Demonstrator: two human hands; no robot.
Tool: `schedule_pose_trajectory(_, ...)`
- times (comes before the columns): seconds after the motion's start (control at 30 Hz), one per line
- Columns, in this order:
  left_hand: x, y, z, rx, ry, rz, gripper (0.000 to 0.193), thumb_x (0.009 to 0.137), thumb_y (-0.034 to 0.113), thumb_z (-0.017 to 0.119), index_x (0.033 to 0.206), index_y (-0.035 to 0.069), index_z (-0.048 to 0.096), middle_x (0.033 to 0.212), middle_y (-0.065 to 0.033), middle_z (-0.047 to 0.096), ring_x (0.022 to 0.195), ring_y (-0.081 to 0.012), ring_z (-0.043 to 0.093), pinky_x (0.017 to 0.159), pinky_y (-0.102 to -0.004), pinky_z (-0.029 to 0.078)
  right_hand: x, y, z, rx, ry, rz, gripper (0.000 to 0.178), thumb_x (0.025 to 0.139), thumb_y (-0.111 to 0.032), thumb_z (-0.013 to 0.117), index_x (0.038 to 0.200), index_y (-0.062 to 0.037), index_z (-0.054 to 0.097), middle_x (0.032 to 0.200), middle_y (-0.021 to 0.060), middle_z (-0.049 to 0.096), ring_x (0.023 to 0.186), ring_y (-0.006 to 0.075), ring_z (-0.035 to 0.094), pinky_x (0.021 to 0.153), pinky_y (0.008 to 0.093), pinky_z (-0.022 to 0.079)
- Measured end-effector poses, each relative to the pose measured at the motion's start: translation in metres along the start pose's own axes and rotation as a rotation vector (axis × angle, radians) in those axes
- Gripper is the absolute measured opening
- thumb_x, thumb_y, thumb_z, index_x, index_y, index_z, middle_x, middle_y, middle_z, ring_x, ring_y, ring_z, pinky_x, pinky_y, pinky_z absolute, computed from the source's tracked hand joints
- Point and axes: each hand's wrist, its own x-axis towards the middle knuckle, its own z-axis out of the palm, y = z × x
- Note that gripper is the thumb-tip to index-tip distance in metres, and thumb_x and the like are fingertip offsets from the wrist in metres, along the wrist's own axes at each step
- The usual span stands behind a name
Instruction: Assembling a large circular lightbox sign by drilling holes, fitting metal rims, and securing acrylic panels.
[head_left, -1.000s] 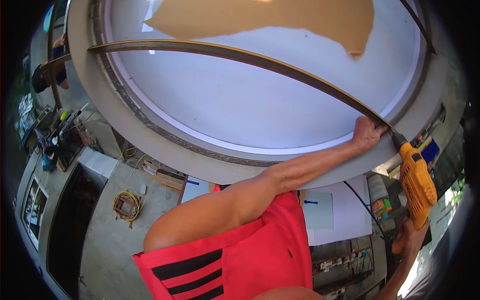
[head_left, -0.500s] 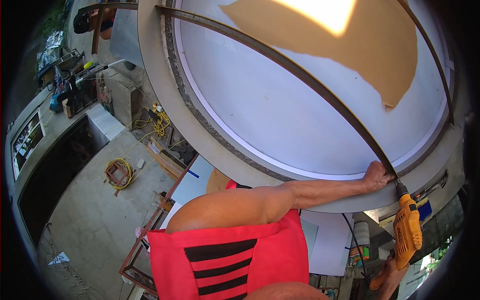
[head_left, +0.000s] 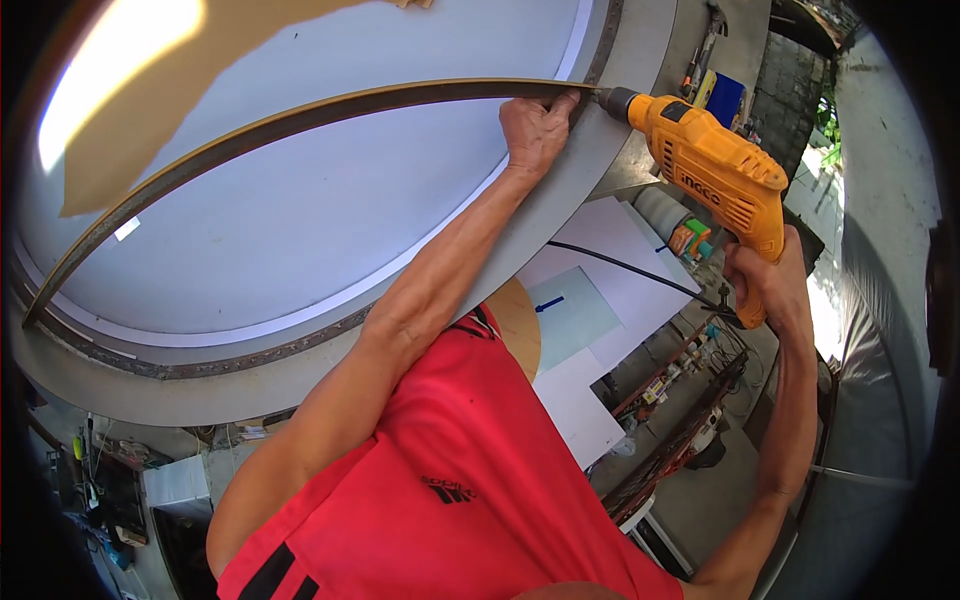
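Note:
My right hand [head_left: 785,280] is wrapped round the handle of an orange power drill [head_left: 715,165]. The drill's dark chuck points left and meets the end of a long, narrow metal bar [head_left: 300,118]. Close to that same end, my left hand [head_left: 535,132] grips the bar, its fingers curled and partly hidden. The bar appears curved and spans a large round grey frame [head_left: 440,360] with a white inner panel [head_left: 330,220]. Whether a bit has entered the metal cannot be seen.
A torn brown paper sheet [head_left: 160,110] covers part of the panel. Below the frame are white boards [head_left: 590,410] and a black cable [head_left: 630,268]. A hammer [head_left: 712,35] and a blue item [head_left: 722,100] lie beyond the drill. Grey sheeting [head_left: 890,250] hangs at right.
The view has swung to the right, bringing the drill and my right arm further in. Both hands keep their grip, with the drill still at the bar's end.

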Motion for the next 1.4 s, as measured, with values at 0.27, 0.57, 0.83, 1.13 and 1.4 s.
schedule_pose_trajectory(0.27, 0.001, 0.002, 0.003, -0.107, 0.040, 0.057, 0.024, 0.085, 0.023, 0.077, 0.087, -0.001, 0.076, 0.069, -0.0101, 0.072, 0.058, -0.0141, 0.059, 0.060, -0.0303, 0.047, 0.004, 0.000, -0.002, -0.056, -0.019, -0.039, 0.021, 0.078, -0.013, 0.066, 0.089, 0.0041, 0.062, 0.064, 0.0051, 0.057, 0.043, 0.0096, 0.049, 0.040, 0.0254, 0.041)
schedule_pose_trajectory(0.57, 0.002, -0.002, 0.002, -0.062, 0.011, 0.038, 0.023, 0.086, 0.022, 0.077, 0.086, -0.001, 0.076, 0.068, -0.0084, 0.072, 0.058, -0.0130, 0.056, 0.060, -0.0301, 0.047, 0.005, 0.003, -0.002, -0.065, 0.010, -0.035, 0.022, 0.077, -0.014, 0.066, 0.088, 0.0038, 0.061, 0.064, 0.0045, 0.057, 0.043, 0.0095, 0.049, 0.041, 0.0251, 0.041)
schedule_pose_trajectory(0.83, 0.003, -0.002, 0.006, -0.141, 0.053, 0.074, 0.023, 0.086, 0.021, 0.076, 0.083, -0.001, 0.075, 0.065, -0.0057, 0.070, 0.058, -0.0110, 0.055, 0.059, -0.0301, 0.046, 0.006, 0.004, -0.005, -0.063, 0.030, -0.031, 0.023, 0.075, -0.014, 0.065, 0.090, 0.0032, 0.061, 0.066, 0.0049, 0.057, 0.043, 0.0097, 0.050, 0.041, 0.0250, 0.041)
schedule_pose_trajectory(1.13, 0.003, -0.001, 0.003, -0.098, 0.006, 0.028, 0.023, 0.085, 0.021, 0.076, 0.086, -0.002, 0.076, 0.067, -0.0046, 0.070, 0.059, -0.0106, 0.053, 0.061, -0.0285, 0.046, 0.006, 0.003, -0.007, -0.062, 0.053, 0.015, 0.032, 0.078, -0.016, 0.070, 0.097, 0.0034, 0.055, 0.067, 0.0056, 0.058, 0.045, 0.0103, 0.051, 0.043, 0.0257, 0.041)
schedule_pose_trajectory(1.4, 0.004, 0.001, 0.004, -0.107, 0.008, 0.014, 0.022, 0.085, 0.021, 0.076, 0.085, -0.002, 0.076, 0.067, -0.0066, 0.071, 0.058, -0.0124, 0.055, 0.060, -0.0295, 0.046, 0.007, 0.001, -0.011, -0.066, -0.006, 0.047, 0.042, 0.076, -0.016, 0.073, 0.104, 0.0057, 0.049, 0.071, 0.0076, 0.060, 0.049, 0.0108, 0.053, 0.046, 0.0260, 0.042)
